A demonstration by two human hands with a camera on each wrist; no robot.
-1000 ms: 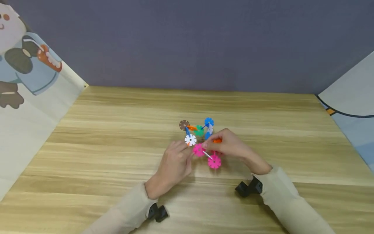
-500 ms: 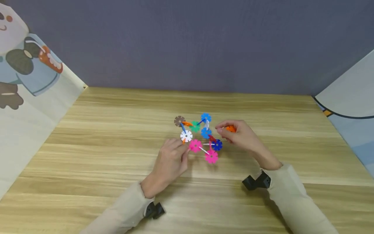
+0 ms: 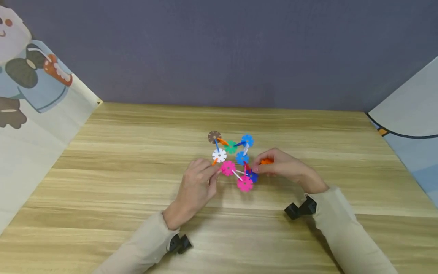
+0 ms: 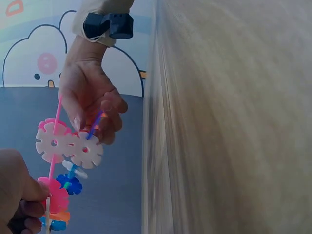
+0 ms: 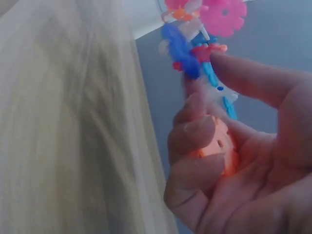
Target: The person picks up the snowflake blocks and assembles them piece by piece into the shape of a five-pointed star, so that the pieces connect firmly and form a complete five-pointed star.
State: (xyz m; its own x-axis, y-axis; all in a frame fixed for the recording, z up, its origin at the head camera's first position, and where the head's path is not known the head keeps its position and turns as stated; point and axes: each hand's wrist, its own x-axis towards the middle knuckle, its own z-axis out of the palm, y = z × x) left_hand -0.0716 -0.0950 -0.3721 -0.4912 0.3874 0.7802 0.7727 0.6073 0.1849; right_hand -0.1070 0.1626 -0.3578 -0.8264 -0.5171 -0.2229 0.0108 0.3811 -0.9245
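A linked structure of notched plastic discs hangs between the hands, with pink, white, brown, green and light blue discs joined by edge-on ones. My left hand pinches a pink disc on the structure's near left side. In the palm of my right hand, curled fingers hold a loose orange notched disc. Its thumb and index finger reach to the red piece beside the dark blue disc; whether they grip it is hard to tell.
A wood-grain table lies beneath the hands. Behind it stands a dark grey-blue panel, with printed cartoon panels at the sides. A small black camera sits on each wrist.
The right hand drew away to the right, exposing the dark blue disc, then came back to touch near it. The orange disc stayed in that hand. The left hand keeps its pinch.
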